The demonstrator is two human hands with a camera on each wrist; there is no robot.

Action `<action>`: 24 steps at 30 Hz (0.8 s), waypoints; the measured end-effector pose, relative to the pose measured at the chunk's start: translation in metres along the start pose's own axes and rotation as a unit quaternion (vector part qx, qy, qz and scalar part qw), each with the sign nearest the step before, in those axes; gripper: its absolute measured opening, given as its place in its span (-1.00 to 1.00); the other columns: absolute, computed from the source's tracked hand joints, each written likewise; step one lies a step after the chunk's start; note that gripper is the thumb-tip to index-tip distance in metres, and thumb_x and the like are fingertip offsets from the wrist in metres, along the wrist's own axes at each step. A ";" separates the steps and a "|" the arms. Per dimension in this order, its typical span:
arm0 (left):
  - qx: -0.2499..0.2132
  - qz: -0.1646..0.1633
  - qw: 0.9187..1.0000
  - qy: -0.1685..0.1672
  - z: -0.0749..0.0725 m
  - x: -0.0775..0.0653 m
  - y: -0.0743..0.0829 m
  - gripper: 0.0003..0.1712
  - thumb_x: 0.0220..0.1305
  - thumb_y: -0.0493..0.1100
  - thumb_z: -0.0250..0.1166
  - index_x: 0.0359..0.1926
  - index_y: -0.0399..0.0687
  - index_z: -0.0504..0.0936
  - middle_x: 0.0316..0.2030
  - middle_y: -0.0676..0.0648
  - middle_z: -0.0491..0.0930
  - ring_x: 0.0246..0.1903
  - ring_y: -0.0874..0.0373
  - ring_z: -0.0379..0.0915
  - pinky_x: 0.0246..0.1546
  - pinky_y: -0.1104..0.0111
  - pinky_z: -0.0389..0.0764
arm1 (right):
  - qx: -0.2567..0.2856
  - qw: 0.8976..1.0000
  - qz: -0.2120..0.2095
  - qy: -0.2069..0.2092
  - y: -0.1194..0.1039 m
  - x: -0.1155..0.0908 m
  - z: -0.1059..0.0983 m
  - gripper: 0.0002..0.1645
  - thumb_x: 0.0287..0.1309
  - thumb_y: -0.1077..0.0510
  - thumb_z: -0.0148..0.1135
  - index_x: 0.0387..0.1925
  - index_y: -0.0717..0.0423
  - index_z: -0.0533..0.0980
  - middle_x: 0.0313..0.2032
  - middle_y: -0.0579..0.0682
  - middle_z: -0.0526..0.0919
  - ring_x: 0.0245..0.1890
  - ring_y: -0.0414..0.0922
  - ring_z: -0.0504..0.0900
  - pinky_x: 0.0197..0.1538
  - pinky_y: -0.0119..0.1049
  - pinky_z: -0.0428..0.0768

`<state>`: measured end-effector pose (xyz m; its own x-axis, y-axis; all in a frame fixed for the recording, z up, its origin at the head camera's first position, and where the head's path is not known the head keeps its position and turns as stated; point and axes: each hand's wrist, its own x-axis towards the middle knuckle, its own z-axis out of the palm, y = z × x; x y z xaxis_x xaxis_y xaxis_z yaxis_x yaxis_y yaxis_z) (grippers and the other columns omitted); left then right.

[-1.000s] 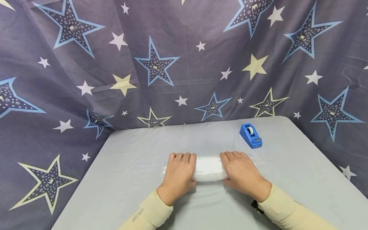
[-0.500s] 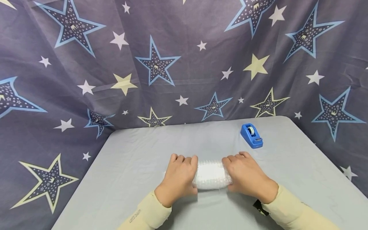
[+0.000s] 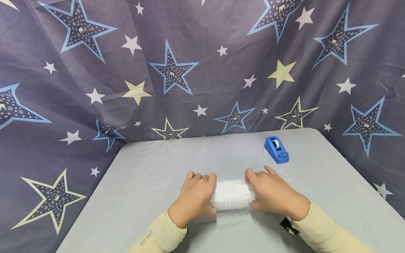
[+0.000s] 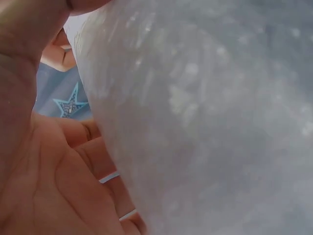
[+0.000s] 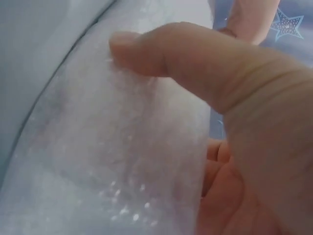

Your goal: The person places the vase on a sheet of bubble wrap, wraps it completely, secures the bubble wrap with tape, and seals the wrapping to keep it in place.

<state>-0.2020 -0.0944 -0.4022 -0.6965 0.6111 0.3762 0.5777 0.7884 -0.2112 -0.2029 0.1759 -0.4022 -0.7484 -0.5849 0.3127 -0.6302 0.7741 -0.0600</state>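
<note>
A roll of bubble wrap with a white inner part lies crosswise between my two hands, low over the grey table. My left hand grips its left end, fingers over the far side and thumb on the near side. At the right end my right hand holds it in the same way, the index finger curled on top. In the left wrist view the clear bubble wrap fills most of the picture beside the palm. The right wrist view has my thumb pressing on the wrap's surface.
A blue tape dispenser with a roll of tape stands on the table toward the back right. Behind the table hangs a dark curtain printed with stars, which also borders both sides.
Both hands and the bubble wrap roll have come a little nearer to me. My right hand has also shifted slightly right, and its fingers have lifted and curled. The tape dispenser stays put.
</note>
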 end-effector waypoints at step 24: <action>-0.012 0.006 1.000 0.018 0.000 0.003 -0.007 -0.46 -0.38 0.04 0.49 -0.22 -0.01 0.70 -0.26 0.04 0.55 -0.37 0.09 0.46 -0.41 0.29 0.28 | 0.006 1.000 -0.021 0.017 0.013 0.006 0.002 -0.28 -0.32 -0.15 0.73 -0.13 0.10 0.60 -0.12 -0.04 0.63 -0.08 -0.03 0.63 0.14 0.05 0.56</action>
<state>-0.2079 -0.0986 -0.3993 -0.6738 0.6171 0.4064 0.5963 0.7789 -0.1940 -0.2163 0.1819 -0.4032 -0.7143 -0.6073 0.3477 -0.6629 0.7465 -0.0581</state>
